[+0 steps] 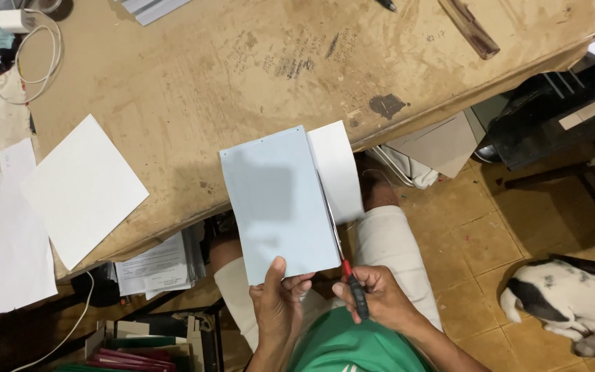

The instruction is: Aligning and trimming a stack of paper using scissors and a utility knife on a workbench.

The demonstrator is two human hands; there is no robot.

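Scissors (342, 258) slice smooth rectangular pale-blue card (277, 207) over scuffed wooden table (242, 69)

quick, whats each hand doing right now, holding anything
Left hand: closed on the bottom edge of the pale blue sheet.
Right hand: closed on the red-and-black scissors, blades along the sheet's right edge.

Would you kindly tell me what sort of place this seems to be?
Probably a home or small craft workshop: a worn, stained worktable with loose white sheets, stacked papers beneath it, tiled floor, and a black-and-white dog lying nearby.
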